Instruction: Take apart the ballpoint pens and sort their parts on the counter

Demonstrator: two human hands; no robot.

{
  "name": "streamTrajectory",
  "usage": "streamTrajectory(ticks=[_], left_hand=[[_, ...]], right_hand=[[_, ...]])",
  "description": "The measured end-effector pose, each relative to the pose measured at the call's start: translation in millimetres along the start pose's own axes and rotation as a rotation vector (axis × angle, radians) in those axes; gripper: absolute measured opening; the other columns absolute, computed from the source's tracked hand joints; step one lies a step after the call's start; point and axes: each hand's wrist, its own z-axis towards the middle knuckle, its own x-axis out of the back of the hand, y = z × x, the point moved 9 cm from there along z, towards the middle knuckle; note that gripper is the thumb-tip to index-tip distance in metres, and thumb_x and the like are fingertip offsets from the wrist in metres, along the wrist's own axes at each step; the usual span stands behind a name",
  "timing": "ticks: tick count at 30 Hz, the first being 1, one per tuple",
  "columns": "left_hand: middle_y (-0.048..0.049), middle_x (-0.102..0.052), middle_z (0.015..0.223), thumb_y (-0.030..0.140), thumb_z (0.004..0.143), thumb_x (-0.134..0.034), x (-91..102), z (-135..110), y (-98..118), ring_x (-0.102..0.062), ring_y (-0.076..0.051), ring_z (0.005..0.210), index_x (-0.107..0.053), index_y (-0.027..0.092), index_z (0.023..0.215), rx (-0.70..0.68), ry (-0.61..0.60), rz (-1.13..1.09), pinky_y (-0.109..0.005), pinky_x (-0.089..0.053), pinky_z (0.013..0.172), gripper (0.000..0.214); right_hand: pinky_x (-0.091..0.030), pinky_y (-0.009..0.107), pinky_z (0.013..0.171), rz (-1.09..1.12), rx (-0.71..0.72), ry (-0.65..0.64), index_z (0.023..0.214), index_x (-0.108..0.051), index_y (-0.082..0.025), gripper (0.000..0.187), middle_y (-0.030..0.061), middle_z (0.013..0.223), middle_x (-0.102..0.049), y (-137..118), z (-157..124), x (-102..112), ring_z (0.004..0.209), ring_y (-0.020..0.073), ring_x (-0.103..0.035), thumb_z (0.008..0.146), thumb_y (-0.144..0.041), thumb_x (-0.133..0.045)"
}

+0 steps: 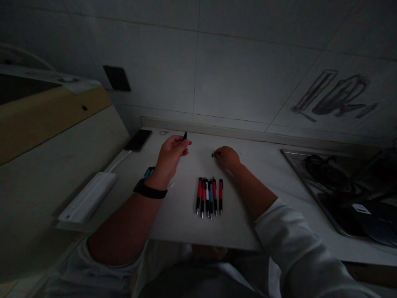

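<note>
Several click pens (210, 196), mostly red and black with a white one and a blue one, lie side by side on the pale counter (182, 215) in front of me. My left hand (171, 154) is raised above the counter, fingers closed on a small black pen part (185, 135) at its fingertips. A black band and a blue-edged watch sit on that wrist. My right hand (227, 157) rests on the counter just beyond the pens, fingers curled over another small black piece (213, 155).
A dark phone (138, 140) lies at the back left, a cable running to a white power strip (88, 198) at the left edge. A steel sink (347, 194) holding dark items fills the right. A tiled wall with scribbles stands behind.
</note>
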Motion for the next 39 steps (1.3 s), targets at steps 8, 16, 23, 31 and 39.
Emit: streamTrajectory(ticks=[8, 16, 23, 31, 39], left_hand=[[-0.0061, -0.075, 0.098, 0.034, 0.077, -0.082, 0.5, 2, -3, -0.064, -0.012, 0.074, -0.065, 0.019, 0.096, 0.022, -0.010, -0.005, -0.027, -0.052, 0.070, 0.030], [-0.0059, -0.074, 0.098, 0.035, 0.079, -0.080, 3.2, 4, 1, -0.061, -0.012, 0.070, -0.064, 0.020, 0.096, -0.002, -0.014, 0.020, -0.028, -0.052, 0.069, 0.028], [-0.0062, -0.074, 0.099, 0.037, 0.080, -0.079, 7.7, 6, 8, -0.061, -0.012, 0.073, -0.063, 0.020, 0.093, -0.026, 0.013, 0.018, -0.028, -0.052, 0.071, 0.027], [-0.0056, -0.073, 0.098, 0.037, 0.080, -0.079, 7.1, 5, 11, -0.062, -0.013, 0.074, -0.063, 0.020, 0.093, -0.039, 0.008, 0.007, -0.028, -0.052, 0.071, 0.027], [-0.0046, -0.073, 0.094, 0.036, 0.079, -0.080, 6.6, 6, 8, -0.060, -0.012, 0.070, -0.062, 0.020, 0.092, -0.037, 0.005, 0.006, -0.027, -0.050, 0.068, 0.027]], right_hand=[[-0.050, 0.032, 0.089, -0.014, -0.013, 0.045, 0.114, -0.079, -0.024, 0.026, 0.0106, 0.115, -0.073, -6, -6, 6, 0.106, 0.0235, -0.066, 0.097, -0.027, -0.059], [-0.050, 0.034, 0.087, 0.024, -0.019, 0.071, 0.111, -0.079, -0.022, 0.025, 0.0130, 0.114, -0.073, -9, -11, 16, 0.103, 0.0256, -0.067, 0.097, -0.026, -0.060], [-0.047, 0.031, 0.090, 0.138, 0.247, 0.046, 0.113, -0.078, -0.022, 0.023, 0.0092, 0.110, -0.073, -67, -26, 31, 0.097, 0.0199, -0.066, 0.098, -0.023, -0.060], [-0.047, 0.032, 0.088, 0.180, 0.735, -0.178, 0.121, -0.075, -0.023, 0.027, 0.0085, 0.113, -0.074, -195, -92, 4, 0.101, 0.0217, -0.067, 0.096, -0.024, -0.066], [-0.045, 0.030, 0.078, 0.130, 0.791, -0.123, 0.107, -0.077, -0.023, 0.021, 0.0072, 0.106, -0.072, -216, -100, -16, 0.092, 0.0202, -0.065, 0.101, -0.029, -0.057]])
